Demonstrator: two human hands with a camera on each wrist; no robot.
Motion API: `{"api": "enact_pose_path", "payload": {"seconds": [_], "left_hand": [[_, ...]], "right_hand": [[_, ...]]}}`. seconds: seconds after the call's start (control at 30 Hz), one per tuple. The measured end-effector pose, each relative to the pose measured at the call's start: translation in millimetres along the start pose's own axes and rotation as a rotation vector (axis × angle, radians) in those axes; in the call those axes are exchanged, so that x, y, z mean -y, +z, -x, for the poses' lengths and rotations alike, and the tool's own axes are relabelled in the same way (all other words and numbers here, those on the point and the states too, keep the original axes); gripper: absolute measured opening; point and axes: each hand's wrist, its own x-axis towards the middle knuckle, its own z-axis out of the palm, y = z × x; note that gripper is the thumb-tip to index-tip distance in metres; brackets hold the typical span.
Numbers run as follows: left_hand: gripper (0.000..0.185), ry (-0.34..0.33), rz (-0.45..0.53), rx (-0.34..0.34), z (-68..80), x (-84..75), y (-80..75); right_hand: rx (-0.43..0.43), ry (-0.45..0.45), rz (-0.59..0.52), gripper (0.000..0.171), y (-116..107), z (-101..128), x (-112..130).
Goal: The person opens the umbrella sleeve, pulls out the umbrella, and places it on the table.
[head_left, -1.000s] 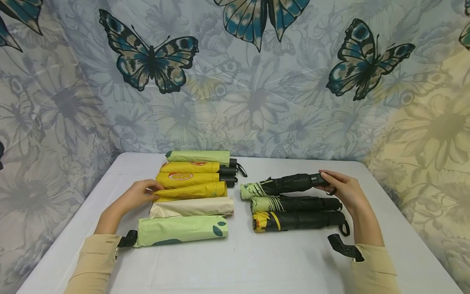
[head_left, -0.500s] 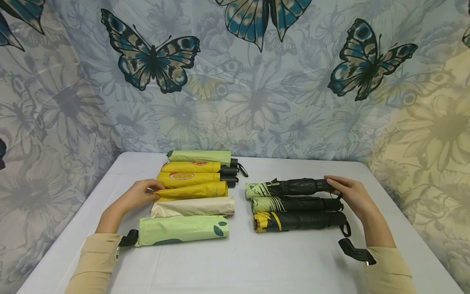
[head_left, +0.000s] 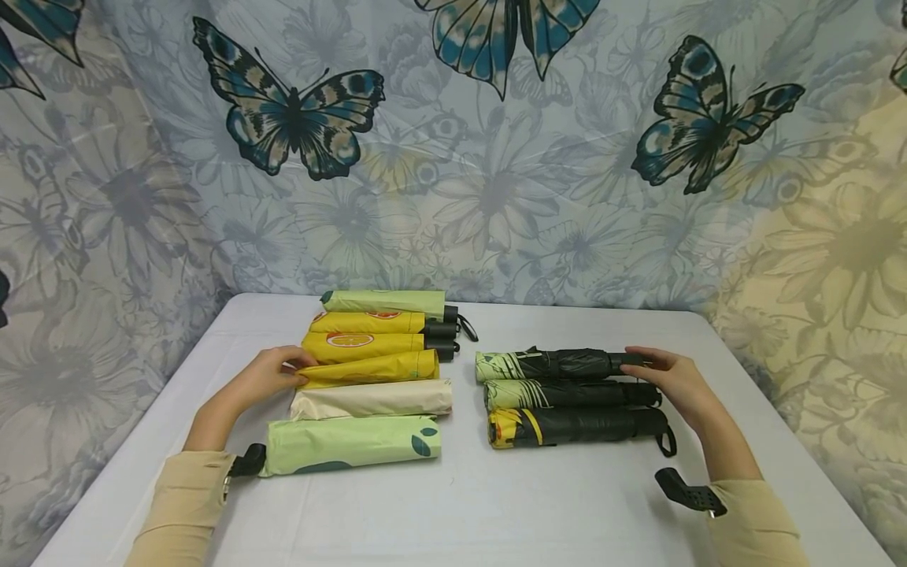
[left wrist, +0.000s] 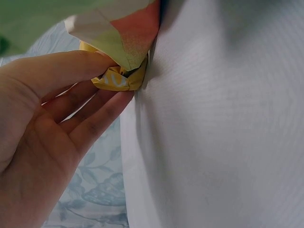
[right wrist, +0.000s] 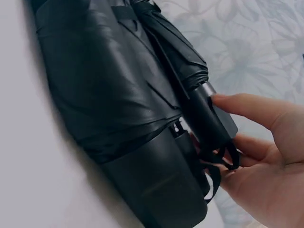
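My left hand (head_left: pixel 276 374) pinches the left end of a yellow umbrella sleeve (head_left: pixel 375 368) that shows no handle; its gathered end (left wrist: pixel 126 81) is between thumb and fingers in the left wrist view. At the right, my right hand (head_left: pixel 673 379) holds the black handle (right wrist: pixel 209 118) of a folded black umbrella with a green-striped end (head_left: pixel 499 365), thumb on top and fingers on the far side. That umbrella lies just behind a similar green-ended umbrella (head_left: pixel 560 393). Nearest me in this row is a black umbrella with a yellow end (head_left: pixel 588 426).
Behind the yellow sleeve lie two yellow umbrellas with orange-slice prints, one (head_left: pixel 383 347) in front of the other (head_left: pixel 368 322), then a green one (head_left: pixel 383 302). A cream sleeve (head_left: pixel 372 400) and a green leaf-print sleeve (head_left: pixel 354 445) lie nearer me on the white table (head_left: pixel 460 520).
My right hand has moved right and slightly toward me, bringing the green-ended black umbrella from a slant to lie alongside the other two. The left hand stays on the yellow sleeve.
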Motion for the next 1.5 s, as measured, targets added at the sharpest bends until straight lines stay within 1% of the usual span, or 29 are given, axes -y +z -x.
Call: {"api": "enact_pose_path", "payload": {"seconds": [0.13,0.27,0.47,0.7,0.93,1.13,1.37,1.5], "left_hand": [[0.021,0.001,-0.003,-0.003,0.2,0.3,0.0],[0.02,0.01,-0.017,-0.005,0.5,0.8,0.3],[0.02,0.024,-0.024,-0.015,0.2,-0.2,0.8],[0.02,0.019,-0.02,-0.012,0.1,-1.6,1.5],[0.02,0.027,-0.011,-0.008,0.3,-1.4,0.9],[0.02,0.016,-0.013,-0.01,0.6,-0.2,0.8],[0.02,0.012,-0.001,-0.002,1.0,-0.7,0.7],[0.02,0.012,0.011,0.001,0.6,-0.7,0.8]], "right_hand": [[0.009,0.006,-0.004,0.082,3,0,-1],[0.001,0.017,0.009,0.083,7,-1,-1],[-0.03,0.023,0.047,0.082,11,-4,-1],[-0.049,0.039,0.098,0.079,15,-4,-1],[-0.018,0.032,0.146,0.078,12,-5,4],[-0.005,0.039,0.192,0.078,11,-6,7],[0.016,0.05,0.191,0.079,11,-8,3],[0.01,0.049,0.19,0.079,11,-8,3]]}}
